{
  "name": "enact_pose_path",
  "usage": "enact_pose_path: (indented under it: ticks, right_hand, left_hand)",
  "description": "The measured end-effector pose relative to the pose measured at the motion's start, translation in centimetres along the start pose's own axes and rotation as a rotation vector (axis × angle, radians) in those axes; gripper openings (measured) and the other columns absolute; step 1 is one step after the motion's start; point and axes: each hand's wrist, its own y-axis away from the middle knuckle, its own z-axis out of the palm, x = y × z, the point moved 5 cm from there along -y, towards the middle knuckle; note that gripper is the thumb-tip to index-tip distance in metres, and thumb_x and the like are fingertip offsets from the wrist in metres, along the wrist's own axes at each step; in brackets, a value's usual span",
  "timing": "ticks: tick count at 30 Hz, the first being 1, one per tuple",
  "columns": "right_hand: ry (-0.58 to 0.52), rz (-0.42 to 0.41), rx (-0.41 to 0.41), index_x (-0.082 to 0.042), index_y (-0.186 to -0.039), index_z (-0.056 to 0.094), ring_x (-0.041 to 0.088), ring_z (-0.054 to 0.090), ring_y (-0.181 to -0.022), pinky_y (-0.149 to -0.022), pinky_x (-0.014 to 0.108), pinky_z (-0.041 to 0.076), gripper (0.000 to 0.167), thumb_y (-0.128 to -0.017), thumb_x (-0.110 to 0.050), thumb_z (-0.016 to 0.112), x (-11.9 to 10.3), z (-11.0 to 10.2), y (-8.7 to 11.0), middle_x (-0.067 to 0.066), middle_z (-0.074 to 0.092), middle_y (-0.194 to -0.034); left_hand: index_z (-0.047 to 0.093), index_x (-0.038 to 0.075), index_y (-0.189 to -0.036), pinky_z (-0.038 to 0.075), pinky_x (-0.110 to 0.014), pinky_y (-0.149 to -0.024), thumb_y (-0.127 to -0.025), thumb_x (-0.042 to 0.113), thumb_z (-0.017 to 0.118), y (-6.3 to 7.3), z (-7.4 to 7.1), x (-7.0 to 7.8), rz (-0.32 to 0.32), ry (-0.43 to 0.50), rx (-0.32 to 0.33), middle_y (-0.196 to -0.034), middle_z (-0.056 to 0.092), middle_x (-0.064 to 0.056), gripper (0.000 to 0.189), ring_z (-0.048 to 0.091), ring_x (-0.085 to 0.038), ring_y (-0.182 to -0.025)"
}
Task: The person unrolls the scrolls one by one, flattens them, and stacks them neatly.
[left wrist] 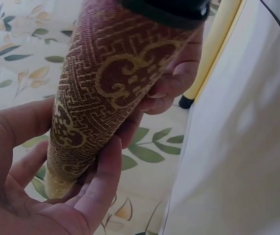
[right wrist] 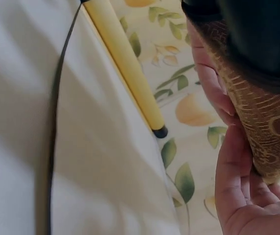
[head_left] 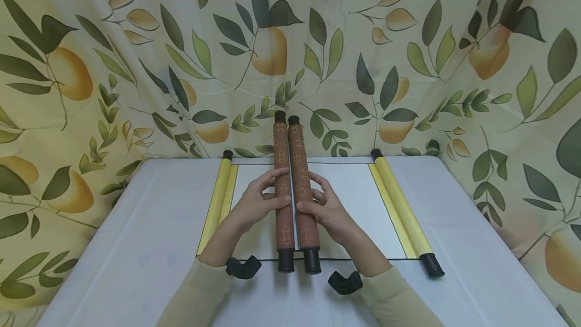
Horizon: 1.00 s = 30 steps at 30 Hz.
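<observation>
Brown rolls (head_left: 282, 185), two, are gripped over the table (head_left: 127, 256), midway between side edges, one each by curled left hand (head_left: 258, 203) and right hand (head_left: 332, 212), both partly hidden; two yellow rods (head_left: 402, 206) are laid up to the far edge, the left's near end covered.

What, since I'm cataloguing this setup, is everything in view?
Table: one, white, lower part of view
Sheet: one, white with yellow strips, on the table
Yellow rolls: two, yellow, along the sheet's sides
Brown rolls: two, reddish brown, black-ended, over the sheet
Cloth: count unclear, cream, leaf print, behind and beside the table
Wrist pieces: two, black, one per wrist
Left hand, right hand: one each, bare, each gripping a brown roll
Sleeves: two, pale, on forearms
</observation>
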Motion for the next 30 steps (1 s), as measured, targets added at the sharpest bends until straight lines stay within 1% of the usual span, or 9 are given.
enact_pose_path:
  ticks: [2,5,9,13,16,18,22,28,30]
  right_hand:
    - [0.016,-0.010,-0.004,-0.027,-0.156,0.013,0.039,0.059,-0.119,-0.088,0.040,0.054,0.086,-0.092,-0.013,0.068,-0.1,0.1,-0.2,0.024,0.047,-0.144]
    - [0.054,-0.044,-0.013,-0.032,-0.156,0.015,0.045,0.057,-0.120,-0.086,0.041,0.055,0.083,-0.093,-0.011,0.065,-0.4,0.1,-0.3,0.025,0.048,-0.143]
    - [0.147,-0.097,-0.039,-0.029,-0.153,0.029,0.051,0.054,-0.120,-0.085,0.044,0.056,0.071,-0.093,-0.006,0.059,-1.1,0.3,-0.3,0.026,0.042,-0.144]
    - [0.252,-0.101,-0.044,-0.026,-0.146,0.042,0.046,0.057,-0.118,-0.083,0.045,0.058,0.056,-0.095,-0.012,0.062,-1.4,0.4,0.0,0.019,0.039,-0.146]
    - [0.327,-0.096,-0.029,-0.026,-0.142,0.046,0.039,0.059,-0.114,-0.079,0.044,0.058,0.054,-0.094,-0.013,0.065,-1.6,0.2,0.2,0.015,0.041,-0.144]
    - [0.363,-0.102,-0.020,-0.024,-0.141,0.047,0.038,0.059,-0.112,-0.077,0.043,0.059,0.054,-0.092,-0.010,0.065,-1.7,0.1,0.3,0.015,0.042,-0.144]
    - [0.385,-0.104,0.003,-0.019,-0.142,0.047,0.038,0.059,-0.111,-0.076,0.042,0.059,0.054,-0.092,-0.010,0.065,-1.8,-0.2,0.4,0.016,0.043,-0.143]
    - [0.397,-0.103,0.022,-0.019,-0.140,0.048,0.038,0.059,-0.109,-0.076,0.042,0.059,0.052,-0.091,-0.006,0.061,-2.0,-0.4,0.5,0.017,0.040,-0.145]
    - [0.406,-0.095,0.031,-0.020,-0.139,0.049,0.037,0.059,-0.109,-0.076,0.042,0.059,0.052,-0.091,-0.008,0.062,-2.0,-0.4,0.6,0.016,0.040,-0.145]
  left_hand:
    - [0.044,0.019,-0.150,0.057,-0.037,-0.084,-0.091,0.009,0.072,0.0,-0.1,-0.1,0.009,0.015,0.005,-0.140,0.049,-0.017,0.066,0.069,-0.029,-0.105]
    - [0.047,0.021,-0.148,0.057,-0.036,-0.081,-0.090,0.011,0.073,-0.1,-0.3,-0.1,0.021,-0.001,0.036,-0.135,0.052,-0.017,0.064,0.069,-0.026,-0.101]
    - [0.052,0.026,-0.143,0.057,-0.035,-0.077,-0.088,0.008,0.073,0.0,-0.6,-0.1,0.020,-0.029,0.069,-0.130,0.053,-0.015,0.062,0.068,-0.024,-0.097]
    - [0.054,0.029,-0.141,0.057,-0.035,-0.077,-0.086,0.007,0.073,0.3,-0.8,0.1,0.013,-0.039,0.060,-0.131,0.054,-0.013,0.061,0.067,-0.024,-0.098]
    - [0.054,0.027,-0.141,0.057,-0.035,-0.078,-0.085,0.007,0.075,0.5,-0.8,0.3,0.019,-0.048,0.043,-0.132,0.054,-0.013,0.063,0.067,-0.024,-0.100]
    - [0.054,0.027,-0.141,0.057,-0.036,-0.078,-0.085,0.007,0.076,0.5,-0.8,0.4,0.024,-0.046,0.035,-0.132,0.054,-0.013,0.063,0.066,-0.025,-0.100]
    - [0.055,0.026,-0.141,0.057,-0.036,-0.078,-0.085,0.008,0.077,0.5,-0.7,0.5,0.032,-0.038,0.027,-0.132,0.054,-0.014,0.062,0.067,-0.025,-0.100]
    - [0.056,0.026,-0.140,0.057,-0.037,-0.076,-0.085,0.009,0.077,0.6,-0.6,0.5,0.044,-0.050,0.026,-0.131,0.053,-0.015,0.061,0.067,-0.025,-0.099]
    - [0.056,0.025,-0.140,0.057,-0.036,-0.075,-0.085,0.009,0.077,0.6,-0.7,0.5,0.047,-0.051,0.028,-0.130,0.053,-0.016,0.061,0.067,-0.025,-0.099]
